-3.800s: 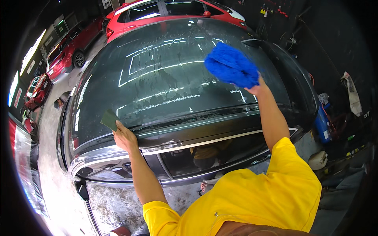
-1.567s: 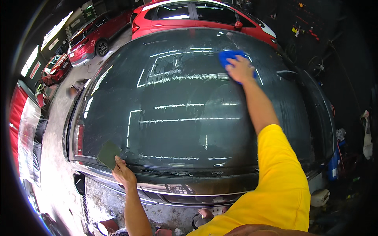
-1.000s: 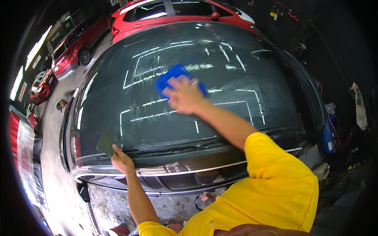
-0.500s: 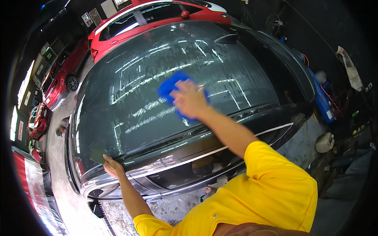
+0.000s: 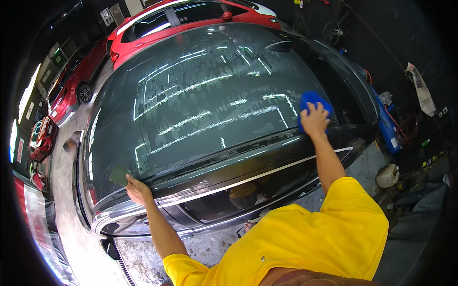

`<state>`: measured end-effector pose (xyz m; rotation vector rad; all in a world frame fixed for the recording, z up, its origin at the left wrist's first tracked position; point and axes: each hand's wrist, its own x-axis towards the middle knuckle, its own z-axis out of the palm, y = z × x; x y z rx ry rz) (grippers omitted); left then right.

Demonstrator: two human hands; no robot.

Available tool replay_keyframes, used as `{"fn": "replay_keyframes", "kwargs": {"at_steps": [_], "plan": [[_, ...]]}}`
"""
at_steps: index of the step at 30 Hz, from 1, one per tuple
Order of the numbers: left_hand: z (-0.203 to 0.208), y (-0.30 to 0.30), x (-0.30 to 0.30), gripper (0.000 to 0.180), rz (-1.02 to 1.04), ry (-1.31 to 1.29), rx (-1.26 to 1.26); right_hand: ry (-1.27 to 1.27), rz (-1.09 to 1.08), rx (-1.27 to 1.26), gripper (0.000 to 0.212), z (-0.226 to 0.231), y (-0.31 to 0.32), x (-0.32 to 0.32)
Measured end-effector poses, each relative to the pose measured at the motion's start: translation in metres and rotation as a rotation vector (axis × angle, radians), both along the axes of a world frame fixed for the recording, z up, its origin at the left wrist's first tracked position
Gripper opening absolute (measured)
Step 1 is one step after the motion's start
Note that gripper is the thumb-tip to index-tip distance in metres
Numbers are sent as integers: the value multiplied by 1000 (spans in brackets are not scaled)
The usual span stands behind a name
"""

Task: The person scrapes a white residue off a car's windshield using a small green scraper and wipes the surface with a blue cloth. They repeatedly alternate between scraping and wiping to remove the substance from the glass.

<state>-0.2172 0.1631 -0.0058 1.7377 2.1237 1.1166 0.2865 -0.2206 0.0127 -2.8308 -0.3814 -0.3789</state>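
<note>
Dark car roof (image 5: 205, 112): streaky film observed across its surface. Right hand (image 5: 315, 120), fingers spread, lies over a blue cloth (image 5: 311, 97) at the roof's right end, near side. Left hand (image 5: 138, 190) pinches a flat olive-green pad (image 5: 118, 176) at the roof's near left corner. A fin antenna (image 5: 279, 46) stands on the roof's right end, beyond the cloth. Noted behind the roof: a red car (image 5: 200, 21); off its right end, a pale jug (image 5: 388, 176).

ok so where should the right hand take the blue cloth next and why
Probably left, across the middle of the dark car roof: the right hand rests spread on the blue cloth near the roof's right edge, while streaky, wet-looking patches show farther left.
</note>
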Motion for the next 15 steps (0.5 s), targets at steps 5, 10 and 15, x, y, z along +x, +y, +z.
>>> {"fn": "replay_keyframes", "kwargs": {"at_steps": [5,10,15], "plan": [[1,-6,-4,65,-6,-18,-16,-234,764,190,43,26,105,-124],[1,2,-1,65,-67,-73,22,112,1218,681,37,20,226,-234],[-3,6,-4,62,-58,-70,59,1540,985,1351,43,50,280,-240]]}}
